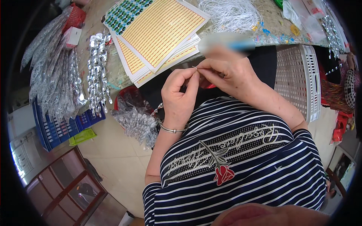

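Thin pale strand (pixel 194 67): one, very small, pinched where the two hands meet, in front of the chest and near the tabletop's near edge; its full length is hidden by the fingertips.
Hands: two, fingertips touching or almost touching.
Left hand (pixel 178 92): thumb and forefinger closed together on the strand, a rounded gap open behind them; the other fingers curl under; wrist raised, forearm rising from below.
Right hand (pixel 230 73): thumb and forefinger closed at the same spot, the back of the hand upward, elbow bent out to the side, forearm slanting inward.
Bangle (pixel 173 130): one, silver, on the left wrist.
Shirt (pixel 245 180): one, dark with white stripes, one red rose on it.
Striped sheets (pixel 162 34): several, yellow and red, overlapping on the tabletop (pixel 92 20); the stack cannot be counted.
Green ovals (pixel 122 17): rows of them, beside the stripes.
White string (pixel 232 15): one loose heap, beyond the hands.
Silver twisted strips (pixel 98 75): one small bunch, left of the sheets.
Wrapped silver strips (pixel 56 75): many, uncountable, further left.
Red basket (pixel 77 17): one, next to one white box (pixel 73 37).
Clear bags (pixel 135 122): a pile, left of the left forearm.
White crate (pixel 308 81): one, right of the right forearm.
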`<state>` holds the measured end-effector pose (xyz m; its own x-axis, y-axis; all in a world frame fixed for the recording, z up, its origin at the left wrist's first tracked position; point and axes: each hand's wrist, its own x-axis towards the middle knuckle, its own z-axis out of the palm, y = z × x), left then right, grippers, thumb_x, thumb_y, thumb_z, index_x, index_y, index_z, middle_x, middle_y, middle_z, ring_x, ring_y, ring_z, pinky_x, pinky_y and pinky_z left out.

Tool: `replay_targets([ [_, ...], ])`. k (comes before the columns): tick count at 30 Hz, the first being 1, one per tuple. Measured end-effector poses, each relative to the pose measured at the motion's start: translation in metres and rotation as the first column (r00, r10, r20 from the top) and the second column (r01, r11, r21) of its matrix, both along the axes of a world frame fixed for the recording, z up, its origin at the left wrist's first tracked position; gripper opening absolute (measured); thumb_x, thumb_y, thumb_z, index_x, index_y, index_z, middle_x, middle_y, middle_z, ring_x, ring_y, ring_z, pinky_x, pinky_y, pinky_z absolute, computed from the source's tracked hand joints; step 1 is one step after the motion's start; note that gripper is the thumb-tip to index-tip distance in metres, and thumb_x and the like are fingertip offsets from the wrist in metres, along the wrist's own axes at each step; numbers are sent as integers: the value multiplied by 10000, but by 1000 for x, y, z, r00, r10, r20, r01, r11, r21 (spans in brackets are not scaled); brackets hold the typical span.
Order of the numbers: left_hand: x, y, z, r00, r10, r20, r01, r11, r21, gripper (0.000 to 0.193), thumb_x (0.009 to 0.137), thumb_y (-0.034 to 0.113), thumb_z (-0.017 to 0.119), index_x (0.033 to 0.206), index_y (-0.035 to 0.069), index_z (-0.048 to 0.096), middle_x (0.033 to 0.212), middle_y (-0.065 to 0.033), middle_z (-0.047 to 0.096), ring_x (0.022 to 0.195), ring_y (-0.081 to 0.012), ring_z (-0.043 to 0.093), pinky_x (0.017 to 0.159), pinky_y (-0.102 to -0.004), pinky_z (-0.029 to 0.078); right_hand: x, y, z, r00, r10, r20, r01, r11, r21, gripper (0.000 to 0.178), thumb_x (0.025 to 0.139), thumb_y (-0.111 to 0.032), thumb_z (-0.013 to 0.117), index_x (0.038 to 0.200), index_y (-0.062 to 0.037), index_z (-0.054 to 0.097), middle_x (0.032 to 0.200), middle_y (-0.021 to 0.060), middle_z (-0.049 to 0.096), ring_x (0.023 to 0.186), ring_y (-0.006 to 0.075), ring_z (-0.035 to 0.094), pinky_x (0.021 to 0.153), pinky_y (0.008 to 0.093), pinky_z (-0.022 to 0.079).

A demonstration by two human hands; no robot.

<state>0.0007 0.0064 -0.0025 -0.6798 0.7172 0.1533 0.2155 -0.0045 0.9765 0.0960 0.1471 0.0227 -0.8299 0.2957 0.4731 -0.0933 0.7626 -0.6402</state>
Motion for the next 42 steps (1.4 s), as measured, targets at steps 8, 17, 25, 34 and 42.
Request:
replay_targets([
  [8, 3, 0, 9, 981, 17, 193, 5, 994, -112, 128, 891, 53, 600, 968, -26, 665, 812, -12, 642, 708, -40, 523, 617, -173, 406, -8, -3, -10, 996, -36, -86, 45, 994, 101, 159, 644, -19, 719, 765, -56, 623, 765, 54, 539, 626, 223, 574, 528, 301, 462],
  [17, -1, -1, 6, 851, 41, 524, -20, 999, -45, 165, 877, 97, 624, 964, -35, 669, 790, -37, 649, 672, -56, 511, 618, -177, 388, -4, -3, -10, 991, 43, 130, 19, 897, -441, 54, 792, 1, 653, 830, -11, 616, 894, 39, 521, 679, 71, 555, 553, 209, 450],
  [25, 0, -2, 7, 931, 65, 359, -40, 996, -76, 130, 880, 74, 620, 960, -13, 673, 784, -22, 642, 702, -56, 545, 615, -173, 396, -3, -4, -11, 992, 28, 126, 22, 928, -373, 52, 798, -18, 664, 836, -17, 628, 863, 33, 519, 657, 76, 552, 530, 196, 448],
  [34, -4, -4, -3, 994, -41, -103, 28, 992, -120, 107, 861, -13, 609, 954, -48, 651, 811, -47, 621, 735, -92, 587, 659, -206, 464, -3, 3, -4, 997, 20, 79, -29, 994, 103, 100, 727, -80, 702, 803, -54, 642, 805, 42, 538, 686, 216, 559, 622, 314, 436],
  [42, -2, -5, -3, 987, -58, -148, 33, 985, -167, 106, 855, -25, 607, 949, -48, 651, 799, -56, 613, 723, -95, 579, 651, -203, 460, -4, -1, -10, 995, -6, 102, -9, 988, 151, 102, 708, -102, 703, 783, -79, 638, 812, 31, 546, 707, 219, 559, 657, 320, 424],
])
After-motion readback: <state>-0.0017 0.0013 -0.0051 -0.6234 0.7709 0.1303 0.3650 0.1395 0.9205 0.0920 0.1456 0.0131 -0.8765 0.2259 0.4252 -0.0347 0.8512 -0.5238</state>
